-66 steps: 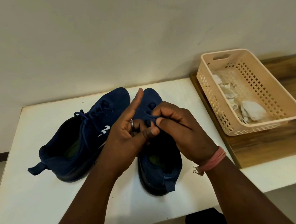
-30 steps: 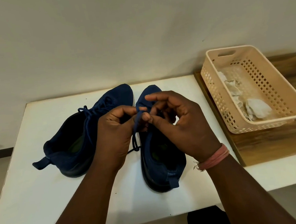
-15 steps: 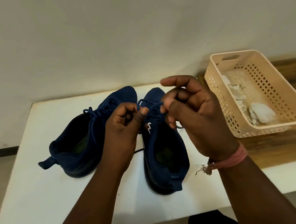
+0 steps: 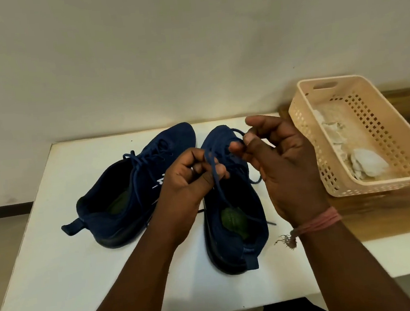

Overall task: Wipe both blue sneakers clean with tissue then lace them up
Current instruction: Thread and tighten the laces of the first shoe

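Note:
Two dark blue sneakers sit on the white table (image 4: 58,259). The left sneaker (image 4: 117,202) lies angled with its heel toward the left, its laces threaded and tied. The right sneaker (image 4: 234,228) points away from me, heel nearest. Both my hands hover above its tongue. My left hand (image 4: 188,179) pinches one strand of its blue lace (image 4: 215,177) between thumb and fingers. My right hand (image 4: 278,162) pinches the other lace end near the toe; a loop hangs beside the shoe's right side.
A beige perforated plastic basket (image 4: 309,149) holding crumpled used tissues (image 4: 366,163) stands on a wooden board (image 4: 394,211) at the right. A plain wall rises directly behind the table. The table's near edge lies under my forearms.
Both hands have lifted and drawn apart, the right hand moving right and up with a lace strand. The lace now stretches between them above the right sneaker.

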